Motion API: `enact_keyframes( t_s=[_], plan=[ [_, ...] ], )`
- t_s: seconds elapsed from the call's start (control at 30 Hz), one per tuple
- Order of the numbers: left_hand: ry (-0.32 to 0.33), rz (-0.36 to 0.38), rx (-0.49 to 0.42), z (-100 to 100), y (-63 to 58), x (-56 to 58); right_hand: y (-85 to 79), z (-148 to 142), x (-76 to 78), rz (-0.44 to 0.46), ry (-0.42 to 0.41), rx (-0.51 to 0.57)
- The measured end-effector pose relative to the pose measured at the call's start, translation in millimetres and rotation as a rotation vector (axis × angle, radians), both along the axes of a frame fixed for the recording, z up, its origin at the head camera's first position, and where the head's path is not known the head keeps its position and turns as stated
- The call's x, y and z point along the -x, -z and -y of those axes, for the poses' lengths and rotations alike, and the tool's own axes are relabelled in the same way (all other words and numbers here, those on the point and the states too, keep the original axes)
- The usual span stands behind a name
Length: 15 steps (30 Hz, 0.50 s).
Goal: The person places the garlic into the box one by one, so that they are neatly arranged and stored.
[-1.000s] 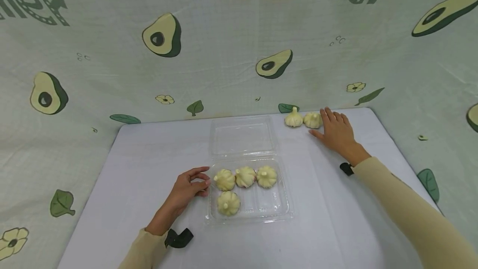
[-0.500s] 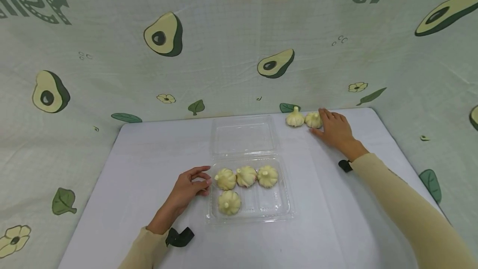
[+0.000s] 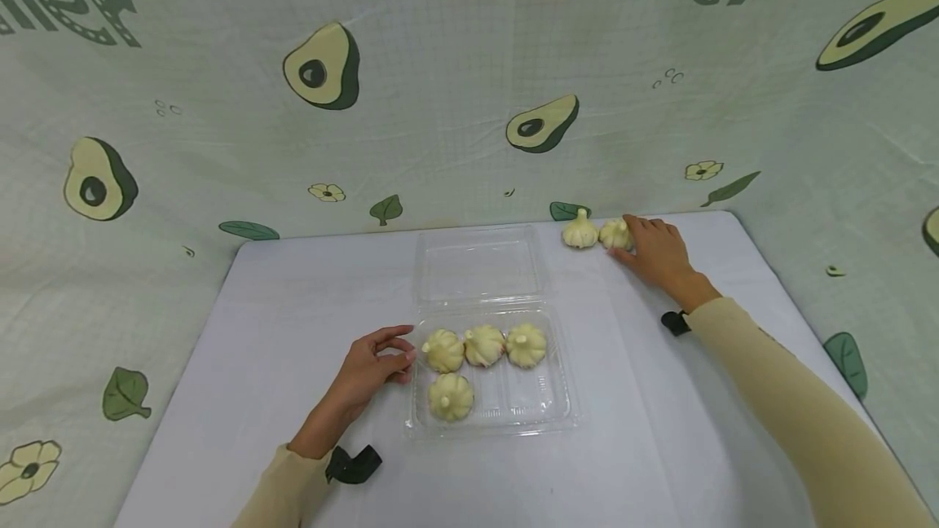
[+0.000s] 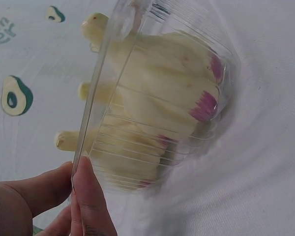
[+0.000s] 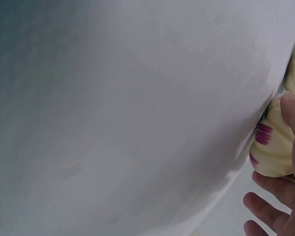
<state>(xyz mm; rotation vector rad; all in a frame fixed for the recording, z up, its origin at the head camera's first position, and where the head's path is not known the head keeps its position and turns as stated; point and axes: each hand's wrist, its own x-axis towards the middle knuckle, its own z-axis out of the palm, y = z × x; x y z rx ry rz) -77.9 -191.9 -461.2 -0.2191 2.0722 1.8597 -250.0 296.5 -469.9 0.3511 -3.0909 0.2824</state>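
My left hand [image 3: 370,367] pinches the left rim of a clear plastic clamshell box [image 3: 524,410], thumb and fingers on either side of the edge in the left wrist view. Three garlic bulbs [image 3: 483,346] form the box's back row, with another garlic bulb [image 3: 451,397] at front left. At the table's back right, my right hand [image 3: 659,255] grips a garlic bulb [image 3: 613,232] between thumb and fingers. Purple streaks mark that bulb in the right wrist view. A second garlic bulb [image 3: 579,231] stands upright just left of it.
The box's lid [image 3: 477,267] lies folded back toward the rear edge of the white-covered table [image 3: 293,308]. A cloth printed with avocados [image 3: 440,104] hangs behind and at both sides. Black straps [image 3: 354,465] show at the wrists.
My right hand has closed in on the garlic bulb at the back right, its fingers drawing around it. The left hand stays at the box's rim.
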Motion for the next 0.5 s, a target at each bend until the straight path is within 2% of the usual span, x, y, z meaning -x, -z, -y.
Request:
enact_keyframes(
  t_s=[0.23,0.5],
  plan=[
    [-0.001,0.003,-0.002,-0.4,0.2,-0.4,-0.9,-0.9,-3.1,-0.015,0.017,0.018],
    [-0.001,-0.002,0.006,0.4,0.4,-0.9,-9.0,-5.1,-18.0,-0.042,0.055,0.050]
  ],
)
